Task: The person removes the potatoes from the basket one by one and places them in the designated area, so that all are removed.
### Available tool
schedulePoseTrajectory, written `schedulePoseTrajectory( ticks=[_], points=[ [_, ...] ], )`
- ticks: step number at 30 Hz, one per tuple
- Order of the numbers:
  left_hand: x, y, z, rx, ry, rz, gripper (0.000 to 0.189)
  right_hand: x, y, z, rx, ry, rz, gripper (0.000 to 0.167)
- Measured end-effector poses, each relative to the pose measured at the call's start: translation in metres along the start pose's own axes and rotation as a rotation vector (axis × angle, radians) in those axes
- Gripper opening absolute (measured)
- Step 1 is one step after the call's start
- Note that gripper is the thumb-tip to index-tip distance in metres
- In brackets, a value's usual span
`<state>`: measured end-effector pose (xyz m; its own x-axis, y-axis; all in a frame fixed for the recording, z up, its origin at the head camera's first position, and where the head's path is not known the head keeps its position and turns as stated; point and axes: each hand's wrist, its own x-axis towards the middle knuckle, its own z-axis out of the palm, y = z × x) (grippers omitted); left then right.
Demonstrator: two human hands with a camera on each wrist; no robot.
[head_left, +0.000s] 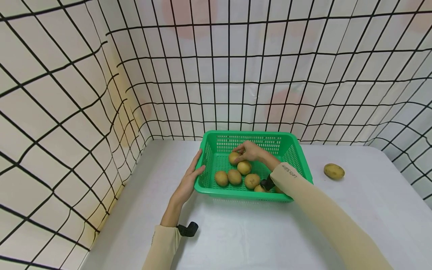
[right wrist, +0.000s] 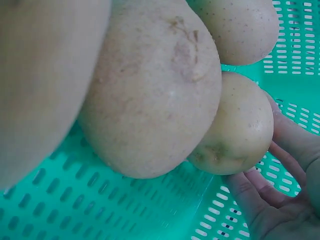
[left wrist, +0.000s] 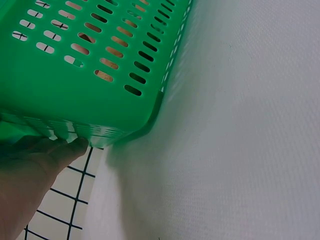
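Note:
A green plastic basket [head_left: 249, 194] with slotted walls stands on the white table, several potatoes [head_left: 252, 181] lying on its floor. My left hand [head_left: 185, 187] rests against the outside of its left wall, fingers straight; in the left wrist view the thumb touches that wall. Inside the basket my right hand [head_left: 251, 151] holds a potato [head_left: 234, 158] between thumb and fingers, near the back left. Just in front of it sits another potato [head_left: 244, 167]. In the right wrist view, large potatoes [right wrist: 155, 95] cover part of the scene beside the fingers.
One longer potato [head_left: 334, 171] lies on the table [head_left: 243, 232] to the right of the basket. Black grid netting [head_left: 236, 82] hangs in front of white walls at the back and both sides. A small black camera [head_left: 188, 229] is strapped to the left wrist.

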<state>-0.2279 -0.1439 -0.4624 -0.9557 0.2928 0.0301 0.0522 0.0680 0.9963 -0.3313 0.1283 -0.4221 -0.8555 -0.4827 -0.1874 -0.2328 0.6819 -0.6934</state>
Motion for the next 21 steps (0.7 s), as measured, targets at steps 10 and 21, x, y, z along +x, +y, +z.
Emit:
schedulePoseTrajectory(
  ticks=[10, 21],
  points=[
    [0.001, -0.002, 0.0, -0.003, -0.002, 0.006, 0.064, -0.002, 0.01, -0.004, 0.036, 0.02, -0.008, 0.053],
    [0.0, 0.001, 0.001, -0.006, -0.005, 0.003, 0.065, -0.016, 0.012, -0.023, 0.07, 0.023, 0.0, 0.053]
  ],
)
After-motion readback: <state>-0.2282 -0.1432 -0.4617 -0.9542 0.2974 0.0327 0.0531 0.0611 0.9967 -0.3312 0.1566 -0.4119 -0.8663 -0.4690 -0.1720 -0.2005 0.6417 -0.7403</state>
